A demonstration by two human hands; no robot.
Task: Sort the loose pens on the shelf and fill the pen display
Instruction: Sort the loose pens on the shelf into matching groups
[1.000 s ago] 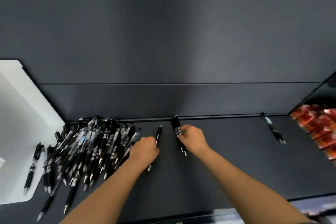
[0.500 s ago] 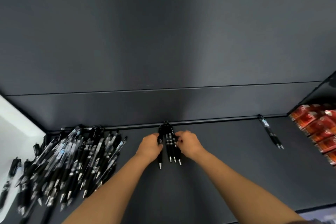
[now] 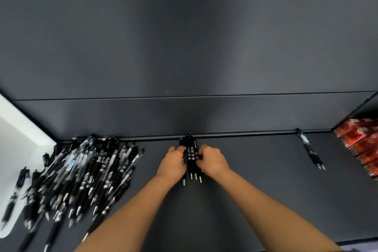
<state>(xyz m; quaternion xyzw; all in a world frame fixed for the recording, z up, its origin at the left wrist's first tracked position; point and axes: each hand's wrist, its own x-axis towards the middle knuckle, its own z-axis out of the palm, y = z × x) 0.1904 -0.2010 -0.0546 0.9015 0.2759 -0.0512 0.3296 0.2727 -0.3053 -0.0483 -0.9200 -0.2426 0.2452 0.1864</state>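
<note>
Hands meet at the middle of the dark shelf [image 3: 255, 186]: our left hand [image 3: 173, 162] and right hand [image 3: 213, 161] now press in from either side on one bunch of black pens [image 3: 192, 161], where a second ago the left held a single pen apart. Both sets of fingers curl round the bunch, its caps against the back rail [image 3: 245, 134]. The pile of loose pens [image 3: 81, 174] lies well left, spilling onto a white tray [image 3: 12, 139]; a pair of pens [image 3: 311, 150] rests far right.
</note>
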